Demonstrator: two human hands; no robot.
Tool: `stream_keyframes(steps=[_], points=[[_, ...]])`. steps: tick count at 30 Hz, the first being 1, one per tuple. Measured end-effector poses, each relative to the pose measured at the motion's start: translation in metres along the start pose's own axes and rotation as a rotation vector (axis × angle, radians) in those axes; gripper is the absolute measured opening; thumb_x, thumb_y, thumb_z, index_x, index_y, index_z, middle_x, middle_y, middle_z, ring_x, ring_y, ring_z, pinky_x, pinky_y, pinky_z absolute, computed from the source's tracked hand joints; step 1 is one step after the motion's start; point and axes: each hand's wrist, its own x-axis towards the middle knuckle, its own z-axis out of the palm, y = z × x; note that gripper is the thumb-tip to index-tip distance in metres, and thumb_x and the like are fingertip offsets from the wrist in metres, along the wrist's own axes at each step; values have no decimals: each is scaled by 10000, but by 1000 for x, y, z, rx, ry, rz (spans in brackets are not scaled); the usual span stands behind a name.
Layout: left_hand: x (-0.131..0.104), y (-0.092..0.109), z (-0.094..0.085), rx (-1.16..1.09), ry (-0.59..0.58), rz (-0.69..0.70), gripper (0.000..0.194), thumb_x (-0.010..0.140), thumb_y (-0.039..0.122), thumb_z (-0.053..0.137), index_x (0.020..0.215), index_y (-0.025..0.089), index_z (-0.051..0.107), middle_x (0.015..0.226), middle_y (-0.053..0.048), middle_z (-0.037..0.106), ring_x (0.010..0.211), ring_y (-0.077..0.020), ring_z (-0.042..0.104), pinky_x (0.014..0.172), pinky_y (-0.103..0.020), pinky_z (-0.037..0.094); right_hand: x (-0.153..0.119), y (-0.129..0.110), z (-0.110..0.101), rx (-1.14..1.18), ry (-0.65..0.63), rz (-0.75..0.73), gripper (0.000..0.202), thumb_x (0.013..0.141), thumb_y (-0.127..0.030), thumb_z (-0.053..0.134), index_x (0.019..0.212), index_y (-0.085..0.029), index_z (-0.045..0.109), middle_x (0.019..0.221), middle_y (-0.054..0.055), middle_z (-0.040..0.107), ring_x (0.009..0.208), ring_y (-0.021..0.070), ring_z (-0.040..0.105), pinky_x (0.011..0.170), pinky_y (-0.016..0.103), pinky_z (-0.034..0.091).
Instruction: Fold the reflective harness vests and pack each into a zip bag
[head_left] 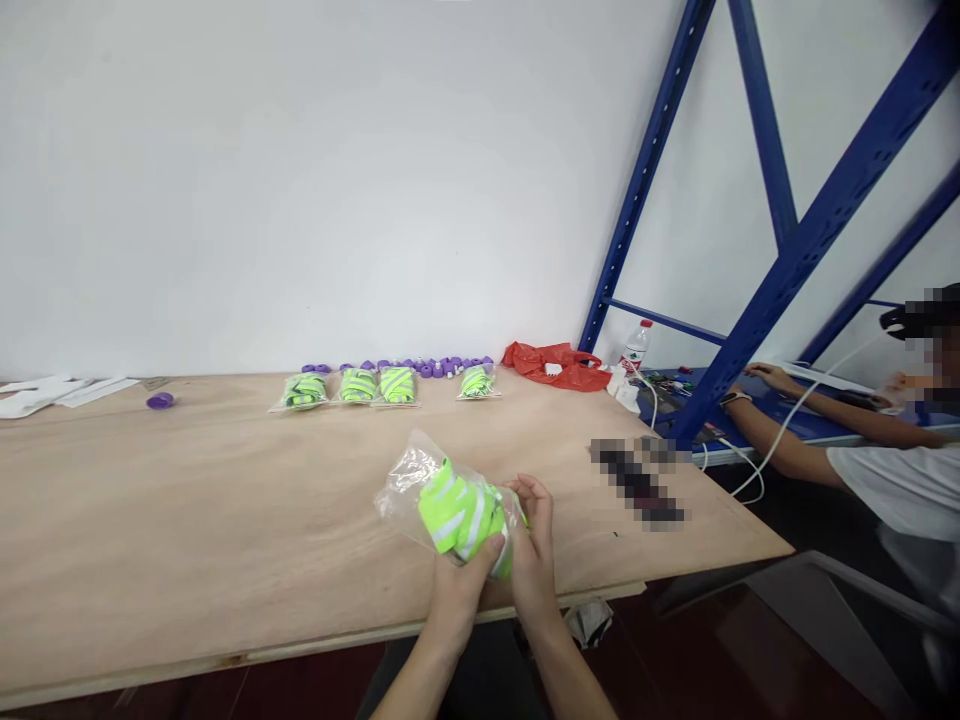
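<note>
Both my hands grip a clear plastic bag (409,478) holding a folded neon-yellow reflective vest (459,505) with silvery stripes. My left hand (459,590) is closed on the bag's lower side, its thumb on top and its other fingers hidden beneath. At the right end my right hand (534,545) curls its fingers round the bag. The bag is tilted above the table's front part, its loose clear end pointing up and left. Further back on the table lie several similar bagged vests (397,385) in a row.
Small purple items (450,366) line the wall behind the bags. A red plastic bag (559,366) lies at the back right, near a water bottle (636,345) and a blue metal frame (739,320). White strips (52,393) lie far left. Another person's arm (787,450) reaches in at right.
</note>
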Motion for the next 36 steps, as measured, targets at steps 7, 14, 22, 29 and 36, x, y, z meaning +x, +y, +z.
stream_keyframes(steps=[7,14,22,29,36], points=[[15,17,-7,1,57,98,516,677,366,882,1094,102,731,1086,-153,763,988,-314,730,855,-365,588,-28,19,-1,227,-152,182,574,833,-526,726,1345,-284,628,1393,68,627,1336,288,530,1113,449,436],[6,22,-1,144,56,182,483,641,358,893,1027,111,740,999,-130,783,911,-289,747,813,-334,597,-22,2,0,219,-33,201,436,710,-420,853,1075,-202,759,1169,96,746,1144,295,660,1024,426,509],[-1,17,-2,193,-53,105,518,675,389,877,1095,122,734,1083,-138,769,1005,-307,727,898,-368,580,-22,-2,12,379,1,299,339,663,-421,882,871,-206,721,850,33,758,806,220,709,797,366,588],[2,25,-5,195,-109,113,513,659,376,888,1083,127,743,1069,-132,772,977,-296,733,884,-371,585,-24,1,6,408,-158,299,297,706,-465,854,836,-213,768,915,71,775,913,269,709,851,410,575],[7,28,-9,227,-112,131,441,693,434,859,996,129,762,983,-117,787,937,-285,734,845,-350,581,-32,-5,4,536,-326,293,291,818,-465,763,1022,-259,784,1103,68,755,1086,270,674,1020,443,516]])
